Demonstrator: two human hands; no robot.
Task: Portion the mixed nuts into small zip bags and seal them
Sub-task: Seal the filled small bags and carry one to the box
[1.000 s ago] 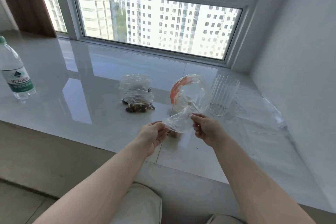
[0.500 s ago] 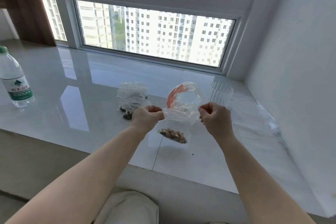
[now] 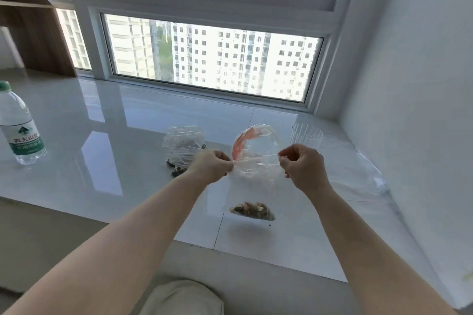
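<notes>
Zip bag (image 3: 252, 186), nuts (image 3: 252, 210) pooling at its bottom, is hanging above the bench (image 3: 102, 161); left hand (image 3: 210, 166) and right hand (image 3: 302, 169) are pinching its top corners.

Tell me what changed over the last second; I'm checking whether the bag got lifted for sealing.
The left hand and right hand raised the small bag off the sill and moved apart, each pinching a top corner, so it hangs stretched with the nuts at its bottom. The bottle, the cup and the pile of bags stayed put.
</notes>
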